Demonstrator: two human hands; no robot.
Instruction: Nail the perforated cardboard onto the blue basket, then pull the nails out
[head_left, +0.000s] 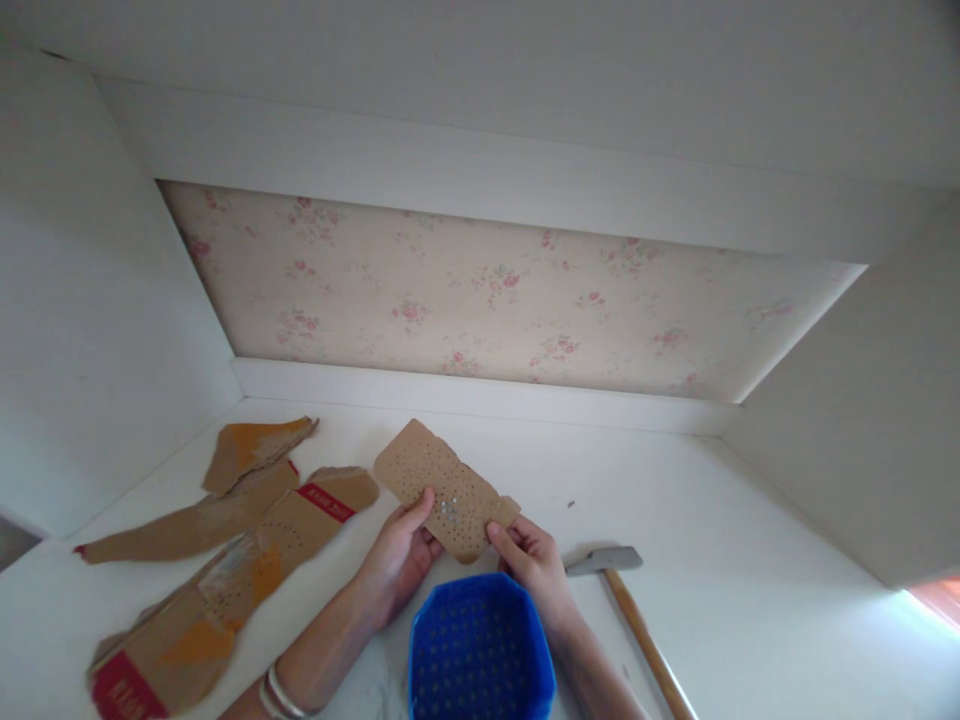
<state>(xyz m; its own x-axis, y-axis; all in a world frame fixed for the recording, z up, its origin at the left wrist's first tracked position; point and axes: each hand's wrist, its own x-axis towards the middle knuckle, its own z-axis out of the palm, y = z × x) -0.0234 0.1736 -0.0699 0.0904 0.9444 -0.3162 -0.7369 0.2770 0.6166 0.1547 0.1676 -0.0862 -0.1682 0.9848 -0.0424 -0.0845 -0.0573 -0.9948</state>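
Note:
A brown cardboard piece, dotted with small holes, is held above the white surface by both hands. A few small silvery nail heads show near its lower middle. My left hand grips its lower left edge with the thumb on top. My right hand pinches its lower right corner. Directly below the hands stands a blue perforated plastic basket.
Torn cardboard scraps with red labels lie to the left. A hammer with a wooden handle lies to the right of the basket. The white desk is boxed in by white side walls and a floral back panel.

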